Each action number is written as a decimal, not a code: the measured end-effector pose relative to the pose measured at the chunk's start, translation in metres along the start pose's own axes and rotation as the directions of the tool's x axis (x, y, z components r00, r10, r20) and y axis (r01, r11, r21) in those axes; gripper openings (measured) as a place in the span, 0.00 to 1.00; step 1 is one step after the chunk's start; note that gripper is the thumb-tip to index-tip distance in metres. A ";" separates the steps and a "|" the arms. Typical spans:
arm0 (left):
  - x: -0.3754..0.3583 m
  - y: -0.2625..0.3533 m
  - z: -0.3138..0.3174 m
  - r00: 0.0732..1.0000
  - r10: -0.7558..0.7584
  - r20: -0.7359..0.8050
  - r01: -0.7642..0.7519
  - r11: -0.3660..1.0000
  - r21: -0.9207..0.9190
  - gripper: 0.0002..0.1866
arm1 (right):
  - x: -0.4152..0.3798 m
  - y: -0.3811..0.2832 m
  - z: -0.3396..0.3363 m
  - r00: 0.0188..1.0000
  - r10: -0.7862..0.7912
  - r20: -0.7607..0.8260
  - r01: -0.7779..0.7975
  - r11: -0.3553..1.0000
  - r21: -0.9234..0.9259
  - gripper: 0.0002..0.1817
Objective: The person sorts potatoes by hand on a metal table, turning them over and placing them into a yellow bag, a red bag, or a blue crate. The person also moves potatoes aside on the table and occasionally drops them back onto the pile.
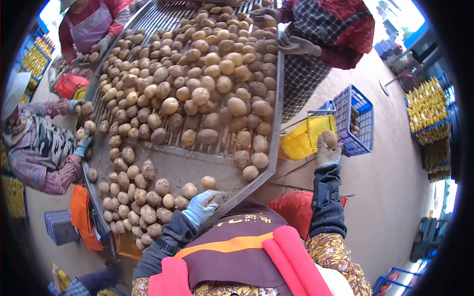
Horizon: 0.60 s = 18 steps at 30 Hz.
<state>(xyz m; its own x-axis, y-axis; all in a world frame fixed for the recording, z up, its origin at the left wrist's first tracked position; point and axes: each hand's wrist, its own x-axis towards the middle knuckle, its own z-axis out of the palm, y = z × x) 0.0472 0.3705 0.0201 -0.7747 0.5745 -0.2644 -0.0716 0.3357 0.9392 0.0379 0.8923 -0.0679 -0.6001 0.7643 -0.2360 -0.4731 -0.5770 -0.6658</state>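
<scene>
My right hand (328,155), in a dirty glove, is stretched out to the right and closed around a potato (329,139). It is beside a yellow container (305,139) and a blue plastic crate (365,120). My left hand (203,204), in a light blue glove, is at the near rim of the metal sorting table (227,170), its fingers curled inward. Whether anything is inside those fingers is hidden. Close to it are loose potatoes (189,190) on the flat metal part. Many more potatoes (200,96) cover the slatted part beyond.
Co-workers' gloved hands (298,47) (83,145) are at the far right and left sides of the table. A red sack (294,209) is under the near edge. An orange container (84,217) hangs at the left corner. Stacked yellow goods (428,106) line the right.
</scene>
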 end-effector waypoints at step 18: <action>-0.194 -0.105 -0.052 0.806 -0.022 -0.592 0.558 0.362 0.747 0.35 | -0.359 0.232 0.210 -0.491 0.803 0.337 0.867 0.410 0.284 0.44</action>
<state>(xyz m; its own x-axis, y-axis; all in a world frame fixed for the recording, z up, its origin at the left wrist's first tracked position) 0.1723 0.1854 -0.0157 -0.9945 0.0140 -0.1038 0.0111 0.9995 0.0287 0.0085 0.4237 0.0112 -0.3029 -0.9358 -0.1806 -0.8973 0.3439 -0.2768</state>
